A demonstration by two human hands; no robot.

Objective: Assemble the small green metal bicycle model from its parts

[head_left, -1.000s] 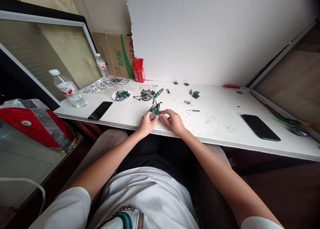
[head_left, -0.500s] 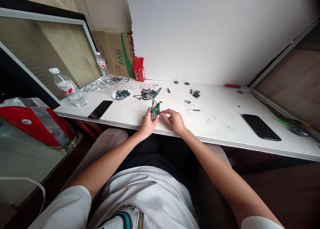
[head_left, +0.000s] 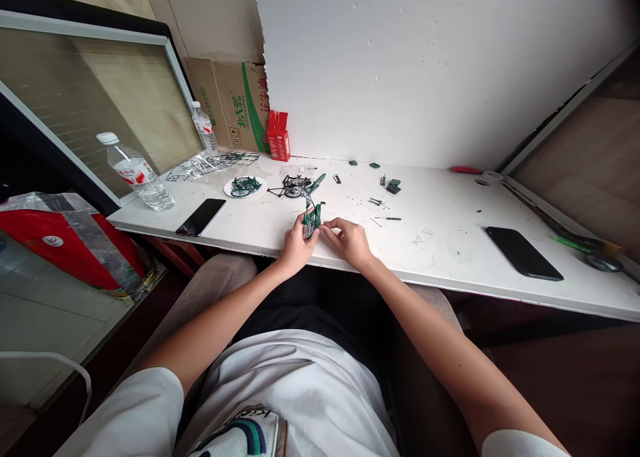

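Observation:
Near the table's front edge, my left hand (head_left: 297, 242) is closed on a small green and silver model bicycle (head_left: 312, 220), its frame pointing up and away. Close against the model's right side, my right hand (head_left: 351, 242) has thumb and forefinger pinched together; whatever they hold is too small to make out. Just beyond the model lies a black model bicycle (head_left: 292, 186). A white plate (head_left: 227, 189) to the left bears green and silver parts. A thin dark tool (head_left: 394, 218) and small green pieces (head_left: 375, 202) lie to the right.
A phone (head_left: 201, 217) and a water bottle (head_left: 137, 175) are on the left, with sprue frames (head_left: 220, 164) behind. A red box (head_left: 279, 137) stands at the back. On the right lie a black phone (head_left: 523, 253) and a computer mouse (head_left: 603, 262).
The held model has tilted or shifted very slightly to the right. Both hands keep nearly the same place and grip.

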